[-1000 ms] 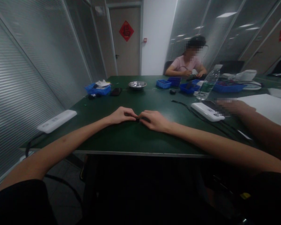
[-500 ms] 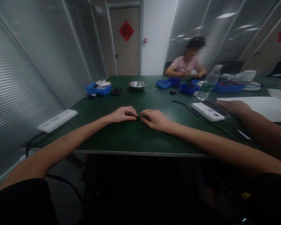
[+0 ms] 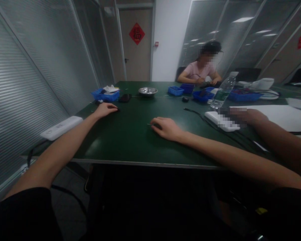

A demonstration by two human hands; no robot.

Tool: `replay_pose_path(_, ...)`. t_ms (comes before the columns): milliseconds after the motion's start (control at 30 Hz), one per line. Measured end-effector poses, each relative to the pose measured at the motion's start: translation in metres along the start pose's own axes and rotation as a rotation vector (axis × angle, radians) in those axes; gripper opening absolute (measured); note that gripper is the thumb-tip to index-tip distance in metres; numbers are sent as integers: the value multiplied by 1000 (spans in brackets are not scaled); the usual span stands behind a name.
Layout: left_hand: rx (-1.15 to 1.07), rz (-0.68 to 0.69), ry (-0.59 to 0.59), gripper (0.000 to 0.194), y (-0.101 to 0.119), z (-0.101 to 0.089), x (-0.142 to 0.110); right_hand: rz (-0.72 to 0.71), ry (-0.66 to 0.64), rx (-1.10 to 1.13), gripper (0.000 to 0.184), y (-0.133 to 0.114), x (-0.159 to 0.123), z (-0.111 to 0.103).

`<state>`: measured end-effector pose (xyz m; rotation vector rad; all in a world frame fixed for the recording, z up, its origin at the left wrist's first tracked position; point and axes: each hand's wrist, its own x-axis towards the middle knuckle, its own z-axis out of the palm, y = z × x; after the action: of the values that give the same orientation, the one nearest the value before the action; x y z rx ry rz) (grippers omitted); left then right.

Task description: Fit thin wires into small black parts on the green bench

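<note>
Stretched out over the left part of the dark green table (image 3: 130,144), my left hand (image 3: 105,109) pinches a small black piece (image 3: 118,109) at its fingertips; its exact kind is too small to make out. My right hand (image 3: 167,128) rests near the table's middle with fingers curled around a slim tool. Its thin metal tip (image 3: 149,125) pokes out to the left, while the hand hides most of the rest. The two hands are well apart.
A blue bin (image 3: 107,96), a black phone (image 3: 125,97) and a steel bowl (image 3: 147,92) stand beyond my hands. To the right are a white power bank (image 3: 219,121), a cable, a bottle (image 3: 223,92) and another person's hand (image 3: 253,117). A person (image 3: 200,70) sits opposite.
My left hand has moved away from my right hand, to the left and farther out, carrying the black piece. My right hand has stayed put. The neighbour's hand has lifted a dark, blurred object.
</note>
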<state>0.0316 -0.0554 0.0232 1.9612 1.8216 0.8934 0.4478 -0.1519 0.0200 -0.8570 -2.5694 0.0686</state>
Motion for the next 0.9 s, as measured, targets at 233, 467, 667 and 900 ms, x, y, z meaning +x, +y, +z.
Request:
replay_pose_path(233,99,-174,223,33,-44,-30,2,7,3,-7,21,0,1,2)
replay_pose_path(467,118,-174,245,36,-39,-26,4,-3,10,-4,22,0,0,1)
replay_pose_path(667,114,-87,213,28,-41,-26,7,-13,7,-7,23,0,0,2)
replay_pose_path(900,168,-28,164,25,-46,-25,10,-2,-8,-3,22,-1,0,0)
